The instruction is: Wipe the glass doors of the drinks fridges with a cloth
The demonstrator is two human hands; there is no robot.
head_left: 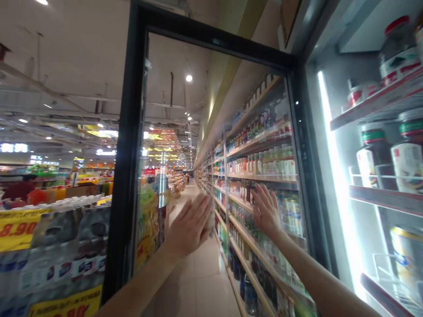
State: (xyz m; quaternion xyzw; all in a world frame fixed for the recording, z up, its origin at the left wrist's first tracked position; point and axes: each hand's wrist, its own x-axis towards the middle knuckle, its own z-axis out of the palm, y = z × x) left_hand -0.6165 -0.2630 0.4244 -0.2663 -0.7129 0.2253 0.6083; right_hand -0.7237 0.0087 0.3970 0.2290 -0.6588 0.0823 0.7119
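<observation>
A glass fridge door with a black frame [127, 176] stands swung open in front of me. My left hand [190, 224] is open, its palm flat against the inside of the glass near the middle. My right hand [266, 211] is also open, fingers spread and pressed on the glass further right. Neither hand holds anything. Through the pane I see a long shop aisle and shelves of bottles [264, 163].
The lit fridge interior [340, 185] is at my right, its shelves [386, 198] carrying dark jars and bottles [408, 154]. On the left stand stacked packs of water bottles [62, 251] with yellow price signs [18, 229]. The tiled aisle floor [205, 281] runs ahead.
</observation>
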